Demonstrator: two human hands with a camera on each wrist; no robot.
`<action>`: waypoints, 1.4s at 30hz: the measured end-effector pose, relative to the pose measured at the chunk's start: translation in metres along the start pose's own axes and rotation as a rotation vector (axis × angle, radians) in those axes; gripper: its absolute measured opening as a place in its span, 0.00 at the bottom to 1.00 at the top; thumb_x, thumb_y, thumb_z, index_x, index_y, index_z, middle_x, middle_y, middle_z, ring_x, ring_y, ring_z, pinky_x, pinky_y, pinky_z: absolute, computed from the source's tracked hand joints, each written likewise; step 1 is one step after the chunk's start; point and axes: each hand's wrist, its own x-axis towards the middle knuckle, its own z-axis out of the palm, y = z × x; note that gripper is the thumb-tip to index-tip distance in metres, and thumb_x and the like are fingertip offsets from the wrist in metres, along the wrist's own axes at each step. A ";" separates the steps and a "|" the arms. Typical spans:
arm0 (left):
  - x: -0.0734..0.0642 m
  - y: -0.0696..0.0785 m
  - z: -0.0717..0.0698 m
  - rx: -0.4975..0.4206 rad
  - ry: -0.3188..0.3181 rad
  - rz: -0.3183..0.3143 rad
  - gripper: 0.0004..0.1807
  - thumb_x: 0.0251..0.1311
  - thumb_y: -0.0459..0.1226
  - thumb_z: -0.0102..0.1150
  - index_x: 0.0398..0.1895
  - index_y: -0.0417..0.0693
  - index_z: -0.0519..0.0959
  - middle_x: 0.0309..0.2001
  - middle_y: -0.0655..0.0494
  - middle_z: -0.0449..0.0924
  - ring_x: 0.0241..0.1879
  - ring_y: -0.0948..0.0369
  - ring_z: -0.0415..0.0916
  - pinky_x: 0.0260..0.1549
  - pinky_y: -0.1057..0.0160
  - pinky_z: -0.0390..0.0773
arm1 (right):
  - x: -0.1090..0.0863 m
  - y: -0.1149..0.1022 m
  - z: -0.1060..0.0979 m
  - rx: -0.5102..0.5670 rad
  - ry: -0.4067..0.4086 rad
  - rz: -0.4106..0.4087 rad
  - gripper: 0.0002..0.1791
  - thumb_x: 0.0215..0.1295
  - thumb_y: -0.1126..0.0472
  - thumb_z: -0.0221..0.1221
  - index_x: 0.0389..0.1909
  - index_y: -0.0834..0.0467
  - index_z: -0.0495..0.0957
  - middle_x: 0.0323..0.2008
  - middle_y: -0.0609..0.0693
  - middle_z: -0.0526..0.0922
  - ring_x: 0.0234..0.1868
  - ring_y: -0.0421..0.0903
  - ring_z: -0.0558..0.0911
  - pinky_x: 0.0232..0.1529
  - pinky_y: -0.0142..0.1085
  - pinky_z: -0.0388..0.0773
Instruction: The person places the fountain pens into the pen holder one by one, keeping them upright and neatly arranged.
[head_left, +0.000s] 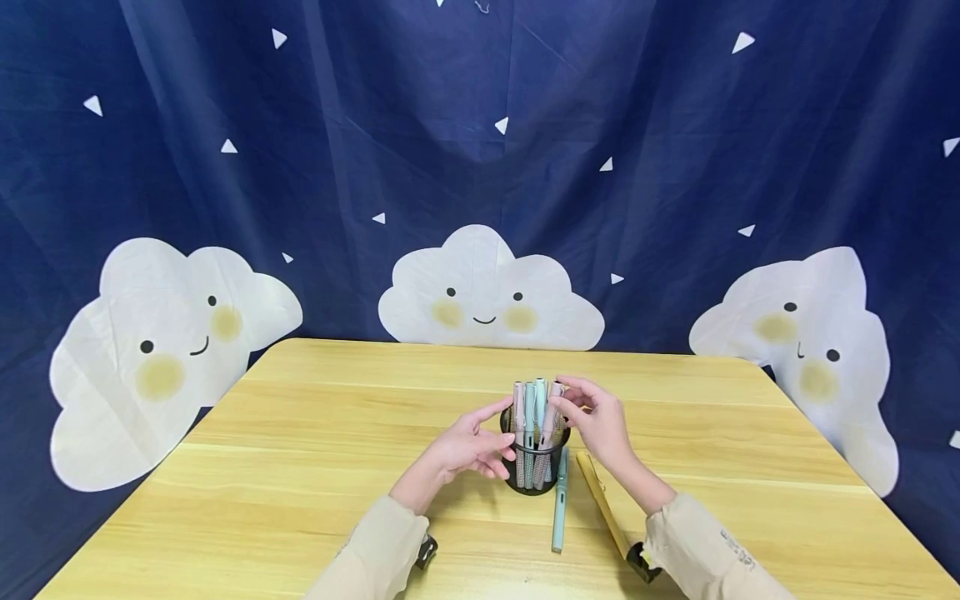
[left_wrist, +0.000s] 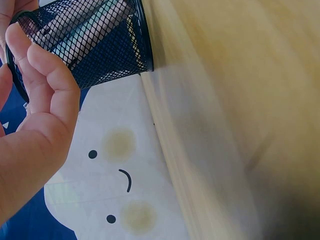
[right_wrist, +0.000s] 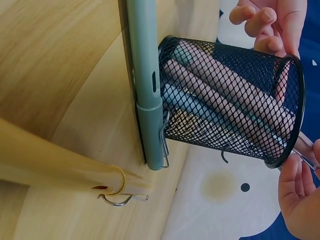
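Observation:
A black mesh pen holder (head_left: pixel 531 489) stands upright on the table with several pastel pens in it. My left hand (head_left: pixel 467 446) is at its left side, with a straight index finger and the thumb touching the rim; the other fingers hang loosely beside the mesh. On the opposite side, my right hand (head_left: pixel 600 417) pinches the upper end of a pink pen (head_left: pixel 550 419), whose lower part is inside the holder. Another pink pen (head_left: pixel 519 408), a blue-green pen (head_left: pixel 529 407) and a mint pen (head_left: pixel 541 396) stand beside it. The mesh partly hides their lower ends.
On the wooden table (head_left: pixel 300 467), a grey-green capped pen (right_wrist: pixel 146 75) lies just in front of the holder. A yellow pen (head_left: pixel 602 502) lies to its right, beneath the right forearm. Behind the table hangs a dark blue curtain (head_left: pixel 450 83) with cloud prints.

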 end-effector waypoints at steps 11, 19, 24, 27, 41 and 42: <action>-0.001 0.002 0.000 0.015 -0.010 0.000 0.37 0.59 0.33 0.53 0.69 0.53 0.49 0.28 0.43 0.79 0.17 0.60 0.76 0.18 0.69 0.76 | -0.001 0.004 -0.001 -0.034 0.016 -0.018 0.07 0.50 0.70 0.64 0.32 0.68 0.82 0.25 0.54 0.78 0.22 0.36 0.75 0.20 0.28 0.77; 0.000 0.000 0.000 0.013 0.004 -0.008 0.36 0.59 0.32 0.53 0.69 0.54 0.50 0.29 0.41 0.79 0.17 0.60 0.76 0.18 0.69 0.76 | -0.003 0.006 -0.006 0.001 -0.002 0.076 0.10 0.54 0.66 0.62 0.37 0.67 0.80 0.27 0.55 0.78 0.25 0.38 0.74 0.20 0.33 0.77; 0.000 0.001 0.000 0.017 0.000 -0.005 0.36 0.59 0.32 0.53 0.69 0.54 0.49 0.31 0.38 0.78 0.17 0.60 0.76 0.18 0.69 0.76 | -0.005 -0.001 -0.014 0.004 -0.014 0.113 0.10 0.59 0.67 0.56 0.40 0.70 0.77 0.29 0.62 0.79 0.24 0.42 0.76 0.20 0.35 0.78; 0.000 0.002 0.000 0.014 0.003 -0.003 0.37 0.58 0.33 0.53 0.69 0.53 0.50 0.32 0.35 0.77 0.17 0.60 0.76 0.18 0.69 0.76 | -0.006 -0.013 -0.019 0.008 -0.019 0.120 0.10 0.60 0.71 0.54 0.40 0.73 0.75 0.29 0.65 0.78 0.23 0.47 0.77 0.19 0.34 0.77; 0.000 0.000 -0.001 0.008 0.012 -0.003 0.37 0.57 0.34 0.55 0.69 0.55 0.50 0.34 0.33 0.76 0.18 0.59 0.76 0.19 0.69 0.76 | -0.012 0.022 -0.038 0.047 -0.063 0.193 0.14 0.58 0.68 0.57 0.45 0.71 0.73 0.27 0.60 0.75 0.22 0.43 0.76 0.19 0.36 0.78; 0.000 0.000 -0.001 0.008 0.012 -0.002 0.37 0.57 0.34 0.55 0.69 0.55 0.50 0.34 0.33 0.76 0.18 0.59 0.76 0.19 0.68 0.76 | -0.013 0.025 -0.039 0.040 -0.071 0.197 0.15 0.58 0.68 0.57 0.45 0.71 0.73 0.27 0.60 0.75 0.22 0.43 0.76 0.19 0.36 0.78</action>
